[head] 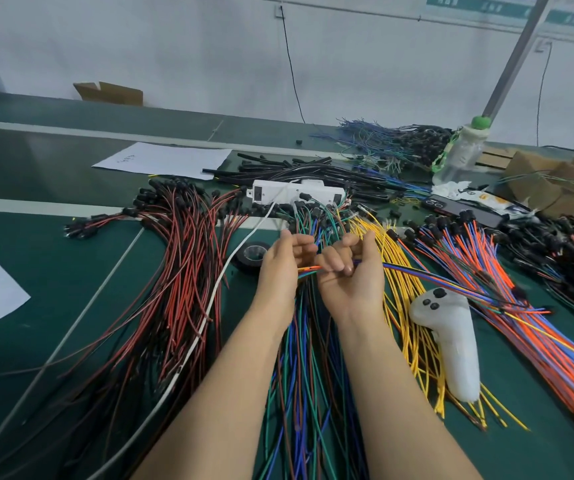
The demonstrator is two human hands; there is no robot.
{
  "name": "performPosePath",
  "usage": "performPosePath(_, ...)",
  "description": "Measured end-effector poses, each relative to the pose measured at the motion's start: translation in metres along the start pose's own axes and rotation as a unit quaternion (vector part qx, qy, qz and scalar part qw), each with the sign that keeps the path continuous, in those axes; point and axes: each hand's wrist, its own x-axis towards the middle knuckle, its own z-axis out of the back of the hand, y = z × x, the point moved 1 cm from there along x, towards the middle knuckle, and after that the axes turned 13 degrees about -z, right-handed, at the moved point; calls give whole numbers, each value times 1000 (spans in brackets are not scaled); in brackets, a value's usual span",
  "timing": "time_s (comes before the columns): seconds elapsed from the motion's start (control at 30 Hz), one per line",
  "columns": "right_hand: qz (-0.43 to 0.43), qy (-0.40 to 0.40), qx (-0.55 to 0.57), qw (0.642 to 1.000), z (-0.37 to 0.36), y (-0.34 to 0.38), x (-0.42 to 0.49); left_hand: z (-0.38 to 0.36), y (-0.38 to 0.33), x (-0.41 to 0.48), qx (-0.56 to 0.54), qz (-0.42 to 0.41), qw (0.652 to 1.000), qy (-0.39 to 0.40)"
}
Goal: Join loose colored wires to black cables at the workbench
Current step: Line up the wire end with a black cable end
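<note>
Two bare hands meet in the middle, above a green workbench mat (71, 278). The left hand (280, 268) is curled, and its fingers pinch the ends of a small bunch of thin orange, blue and purple wires (427, 275). The right hand (351, 271) is closed in a loose fist around the same bunch, touching the left hand. From the right hand the bunch runs off to the right, over the table.

Under both hands and arms lies a heap of loose green, blue and brown wires (299, 368). Just right of the right hand is a spread of thin yellow wires (407, 299), and a white plastic handle-shaped controller with black buttons (452, 341) rests on them. Farther right lies a thick pile of orange and blue wires (538, 341).

Left of the left hand is a big pile of red and black wires (181, 271). A roll of black tape (252, 254) sits just beside the left hand. Beyond the hands lie a white power strip (296, 192) and a stack of black cables (313, 171).
</note>
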Motion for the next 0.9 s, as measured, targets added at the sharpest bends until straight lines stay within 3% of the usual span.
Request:
performPosePath(0.17,-19,8,-1,1000,-3,-10,1,1,-2,-2,-129,32,991,23)
performPosePath(0.3,-21,16,4,1000,-2,-13,0,-4,2,-6,-84,51,994,52)
performPosePath(0.5,41,14,45,998,2,13,-4,3,2,-5,-115,66,979,158)
performPosePath(0.7,73,2,82,994,11,27,-5,10,1,-10,11,11,964,265)
performPosePath(0.9,73,-12,76,994,14,28,-5,8,1,-11,49,2,964,260)
